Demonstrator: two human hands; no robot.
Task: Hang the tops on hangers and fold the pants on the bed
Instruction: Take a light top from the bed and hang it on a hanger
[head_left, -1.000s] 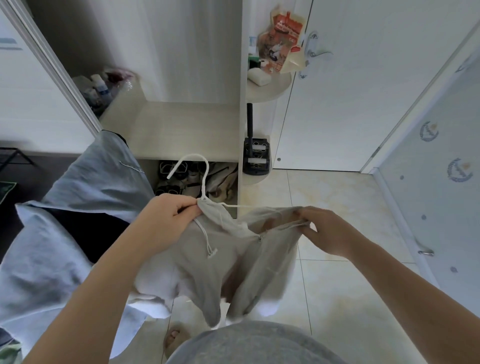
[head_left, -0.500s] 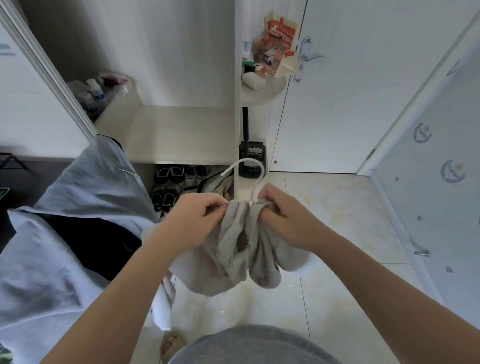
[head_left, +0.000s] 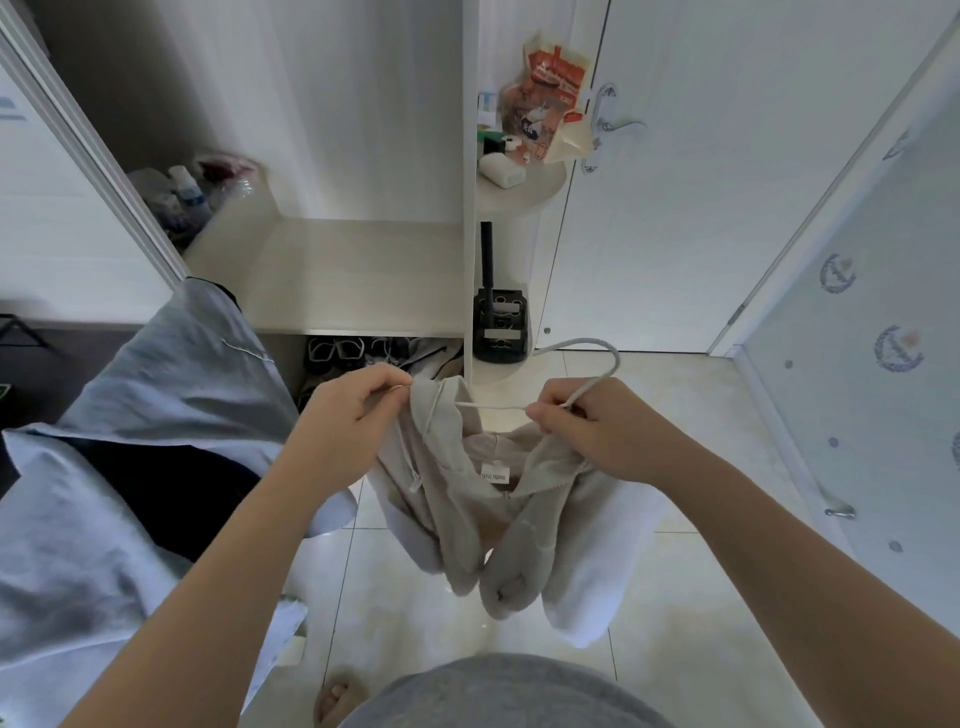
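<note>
Fingers of the left grip (head_left: 358, 410) pinch the neck edge of the beige hoodie (head_left: 457, 499). The right grip (head_left: 587, 426) is clenched round the white hanger (head_left: 602, 348) below its hook, with fabric bunched beneath. The hoodie hangs at frame centre, between and below both grips, above the tiled floor (head_left: 389, 597). A grey-blue garment (head_left: 156, 395) drapes at left.

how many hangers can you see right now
1: a thin white hanger, hook curving above the right hand, bar running to the left hand across the beige hooded top. Others may be out of view.
</note>
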